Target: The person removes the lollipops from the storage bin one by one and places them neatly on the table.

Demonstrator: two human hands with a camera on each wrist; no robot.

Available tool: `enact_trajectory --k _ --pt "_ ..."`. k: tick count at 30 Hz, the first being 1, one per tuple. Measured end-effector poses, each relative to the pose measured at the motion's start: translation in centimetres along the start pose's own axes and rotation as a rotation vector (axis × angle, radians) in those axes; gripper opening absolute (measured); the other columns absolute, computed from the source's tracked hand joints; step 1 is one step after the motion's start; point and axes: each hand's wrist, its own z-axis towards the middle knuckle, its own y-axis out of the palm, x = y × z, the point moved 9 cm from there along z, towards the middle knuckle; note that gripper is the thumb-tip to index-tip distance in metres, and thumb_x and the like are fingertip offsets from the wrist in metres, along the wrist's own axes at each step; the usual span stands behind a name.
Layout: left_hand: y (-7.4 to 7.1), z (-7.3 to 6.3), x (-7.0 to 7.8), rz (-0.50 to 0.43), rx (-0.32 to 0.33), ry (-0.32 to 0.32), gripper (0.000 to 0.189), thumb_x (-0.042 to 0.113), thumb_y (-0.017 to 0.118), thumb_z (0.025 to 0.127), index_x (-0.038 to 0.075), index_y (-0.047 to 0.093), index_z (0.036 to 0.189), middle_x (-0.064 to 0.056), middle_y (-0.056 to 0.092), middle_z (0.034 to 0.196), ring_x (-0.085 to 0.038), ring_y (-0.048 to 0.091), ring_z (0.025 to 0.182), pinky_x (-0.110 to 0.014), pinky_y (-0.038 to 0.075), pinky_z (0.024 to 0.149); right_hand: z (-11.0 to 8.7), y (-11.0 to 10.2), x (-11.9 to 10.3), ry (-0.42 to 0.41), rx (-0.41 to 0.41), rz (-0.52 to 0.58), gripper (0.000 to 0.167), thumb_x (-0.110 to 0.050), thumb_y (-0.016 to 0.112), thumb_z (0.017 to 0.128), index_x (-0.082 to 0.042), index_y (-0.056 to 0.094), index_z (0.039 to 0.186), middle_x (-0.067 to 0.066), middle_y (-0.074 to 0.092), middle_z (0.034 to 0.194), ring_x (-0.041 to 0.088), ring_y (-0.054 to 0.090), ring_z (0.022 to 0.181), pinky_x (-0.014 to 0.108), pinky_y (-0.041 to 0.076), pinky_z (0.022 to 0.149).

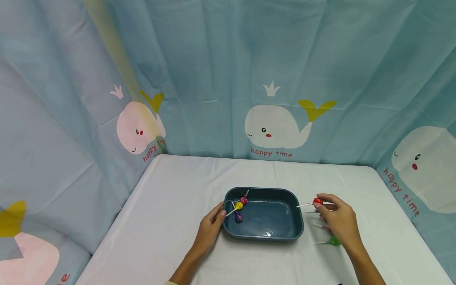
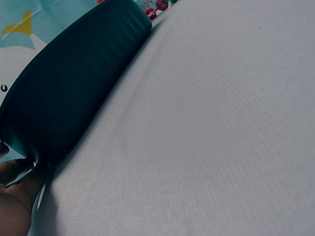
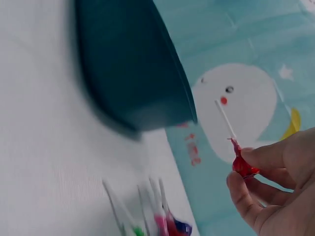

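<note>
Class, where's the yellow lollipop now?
In the head view, the yellow lollipop lies in the tray at its left end, between the pink lollipop and the purple lollipop, near the left hand.

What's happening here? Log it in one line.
left hand: touches tray | right hand: pinches red lollipop | in tray: three lollipops | on table: green lollipop

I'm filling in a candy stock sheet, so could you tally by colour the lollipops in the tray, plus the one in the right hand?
Pink lollipop: 1, in the tray
Yellow lollipop: 1, in the tray
Purple lollipop: 1, in the tray
Red lollipop: 1, in the right hand
Total: 4
</note>
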Motion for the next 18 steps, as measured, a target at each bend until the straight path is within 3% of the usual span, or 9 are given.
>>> enact_trajectory --k 3,6,13,18 --pt "0.0 0.0 0.0 0.007 0.002 0.001 0.054 0.039 0.056 0.111 0.012 0.052 0.157 -0.01 0.055 0.158 -0.025 0.049 0.149 -0.032 0.039 0.121 0.1 -0.8 1.3 0.043 0.004 -0.032 0.042 -0.032 0.071 0.104 -0.008 0.067 0.139 0.026 0.074 0.124 0.035 0.075 0.096 0.017 0.055 0.06" --pt "0.0 0.0 0.0 -0.003 0.001 0.005 0.054 0.039 0.057 0.111 0.011 0.052 0.157 -0.01 0.054 0.159 -0.026 0.049 0.149 -0.04 0.039 0.122 0.3 -1.8 2.5 0.077 0.028 -0.076 0.041 -0.028 0.069 0.106 -0.005 0.066 0.14 0.027 0.072 0.129 0.041 0.073 0.11 0.007 0.049 0.069" --pt "0.0 0.0 -0.1 -0.018 -0.008 0.009 0.054 0.037 0.056 0.111 0.01 0.052 0.157 -0.012 0.054 0.159 -0.026 0.05 0.149 -0.034 0.041 0.12 0.8 -3.8 5.6 0.183 0.072 -0.111 0.038 -0.02 0.069 0.105 -0.002 0.066 0.139 0.028 0.07 0.131 0.025 0.079 0.09 0.003 0.045 0.064" --pt "0.0 0.0 -0.3 -0.025 -0.008 0.01 0.055 0.038 0.057 0.111 0.01 0.052 0.157 -0.01 0.055 0.158 -0.026 0.051 0.148 -0.02 0.042 0.116 1.4 -4.8 7.5 0.233 0.097 -0.14 0.039 -0.02 0.069 0.105 -0.001 0.066 0.138 0.028 0.069 0.134 0.027 0.08 0.092 0.003 0.043 0.061"
